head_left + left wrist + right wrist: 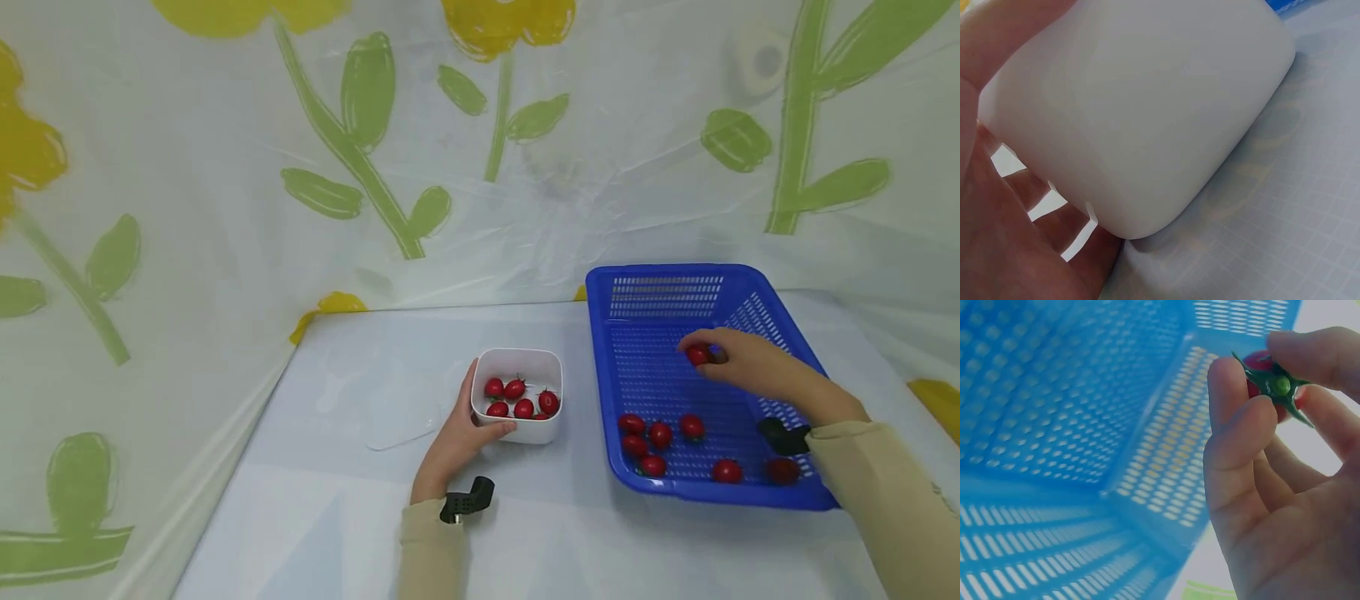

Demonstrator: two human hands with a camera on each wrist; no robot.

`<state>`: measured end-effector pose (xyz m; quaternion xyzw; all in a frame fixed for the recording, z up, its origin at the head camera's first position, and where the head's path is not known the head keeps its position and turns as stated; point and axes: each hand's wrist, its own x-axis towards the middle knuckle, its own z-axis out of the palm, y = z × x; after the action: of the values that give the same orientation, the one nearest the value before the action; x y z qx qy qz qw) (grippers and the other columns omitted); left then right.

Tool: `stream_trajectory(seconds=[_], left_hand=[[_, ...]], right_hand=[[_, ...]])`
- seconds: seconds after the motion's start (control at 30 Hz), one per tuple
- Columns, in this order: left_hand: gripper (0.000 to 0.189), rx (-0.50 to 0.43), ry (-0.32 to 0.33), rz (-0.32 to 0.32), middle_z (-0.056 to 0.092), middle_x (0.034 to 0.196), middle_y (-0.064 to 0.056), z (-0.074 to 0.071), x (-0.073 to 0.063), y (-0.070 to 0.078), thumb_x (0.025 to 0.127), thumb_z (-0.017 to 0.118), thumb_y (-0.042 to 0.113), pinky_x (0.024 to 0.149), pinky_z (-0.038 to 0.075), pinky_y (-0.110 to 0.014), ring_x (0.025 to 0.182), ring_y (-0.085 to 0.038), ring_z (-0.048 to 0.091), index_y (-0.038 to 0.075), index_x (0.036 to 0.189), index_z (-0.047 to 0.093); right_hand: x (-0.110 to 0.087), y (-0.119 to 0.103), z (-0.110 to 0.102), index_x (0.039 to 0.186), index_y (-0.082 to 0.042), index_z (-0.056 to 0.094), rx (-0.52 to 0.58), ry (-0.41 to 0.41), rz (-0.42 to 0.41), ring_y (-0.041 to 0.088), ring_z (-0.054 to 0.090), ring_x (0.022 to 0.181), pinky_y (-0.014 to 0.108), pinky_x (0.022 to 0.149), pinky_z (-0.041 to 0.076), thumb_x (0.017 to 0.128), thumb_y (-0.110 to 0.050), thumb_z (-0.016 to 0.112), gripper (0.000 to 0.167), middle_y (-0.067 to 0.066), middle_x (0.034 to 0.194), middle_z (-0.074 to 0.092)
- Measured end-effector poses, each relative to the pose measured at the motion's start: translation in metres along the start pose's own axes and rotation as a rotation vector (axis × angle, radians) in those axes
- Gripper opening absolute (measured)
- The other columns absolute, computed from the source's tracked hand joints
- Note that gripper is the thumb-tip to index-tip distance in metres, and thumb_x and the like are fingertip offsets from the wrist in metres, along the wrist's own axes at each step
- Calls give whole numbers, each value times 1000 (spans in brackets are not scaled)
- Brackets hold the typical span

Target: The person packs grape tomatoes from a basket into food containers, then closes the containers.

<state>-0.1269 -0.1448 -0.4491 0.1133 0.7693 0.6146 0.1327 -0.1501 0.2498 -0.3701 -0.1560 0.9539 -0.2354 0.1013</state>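
Observation:
My left hand (459, 437) grips a square white container (536, 432) from its left side, thumb along the front wall and fingers round the side. Several cherry tomatoes (523, 408) lie inside it. In the left wrist view the container's smooth wall (1147, 112) fills most of the picture. Over the blue plastic basket (600, 358), my right hand (757, 367) pinches one cherry tomato (1259, 362) between thumb and fingertips. Its green calyx (1280, 385) faces the right wrist camera. More cherry tomatoes (660, 434) lie on the basket floor, mostly toward its near side.
The basket has slotted, perforated walls and stands right of the container on a white-covered table (360, 517). Behind the table hangs a white sheet (225, 208) printed with yellow flowers and green leaves. A clear, flat piece (401, 429) lies left of the container.

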Motion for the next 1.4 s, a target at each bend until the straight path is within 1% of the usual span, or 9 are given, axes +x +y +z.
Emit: stream_trajectory(seconds=[0.13,0.2,0.3,0.43,0.57,0.73,1.0,1.23,1.4], left_hand=[[98,-29,-3,33,22,143,-4,-6,0,1,74,73,22,99,27,-45,127,-25,26,29,144,4],[98,-25,0,31,22,143,-4,-7,0,1,74,73,23,99,28,-45,127,-24,25,29,144,4],[98,-18,4,10,22,143,-3,-6,-2,-1,74,73,25,98,29,-44,128,-24,24,29,144,4],[98,-23,-9,-14,21,144,-4,-3,-6,-3,74,73,25,99,27,-44,129,-24,23,28,144,4],[98,-13,-12,-18,22,143,-4,-1,-7,-4,74,73,26,100,25,-45,128,-23,24,27,144,4],[98,13,-1,-19,22,144,-3,-2,-6,-3,74,73,28,101,24,-45,129,-22,24,29,144,4],[98,6,-2,-4,21,144,-1,-3,-3,-1,74,73,26,101,24,-45,130,-22,22,29,144,3],[99,7,5,-18,21,144,-1,-1,-4,0,73,73,28,100,25,-45,129,-22,23,31,143,4],[98,8,6,-18,21,144,1,-1,-4,-1,73,73,29,100,25,-45,129,-21,22,32,143,4]], right_hand=[[-1,-16,-1,120,-7,52,30,48,-38,39,48,103,55,81,40,82,-10,62,40,20,117,51],[-3,-25,-1,121,-8,51,38,68,-42,38,49,102,54,80,41,82,-10,62,41,19,117,50],[-8,-39,1,123,-11,50,36,108,-51,32,53,96,50,77,45,84,-13,62,41,16,116,52],[-15,-55,8,125,-15,50,31,150,-67,22,53,88,41,72,47,87,-26,59,41,9,113,54],[-20,-67,14,124,-16,52,33,195,-96,18,54,83,36,68,47,87,-33,57,41,5,105,55],[-19,-82,19,120,-18,54,74,276,-100,19,52,87,39,69,49,85,-23,61,36,3,103,52],[-17,-103,29,123,-16,51,175,363,-80,21,51,95,42,74,49,85,-9,60,40,6,112,48],[-17,-117,39,128,-20,48,267,406,-24,24,47,98,47,77,47,85,-7,58,46,8,119,46],[-13,-125,46,129,-21,46,335,464,3,27,50,101,49,78,45,86,-9,57,46,7,120,46]])
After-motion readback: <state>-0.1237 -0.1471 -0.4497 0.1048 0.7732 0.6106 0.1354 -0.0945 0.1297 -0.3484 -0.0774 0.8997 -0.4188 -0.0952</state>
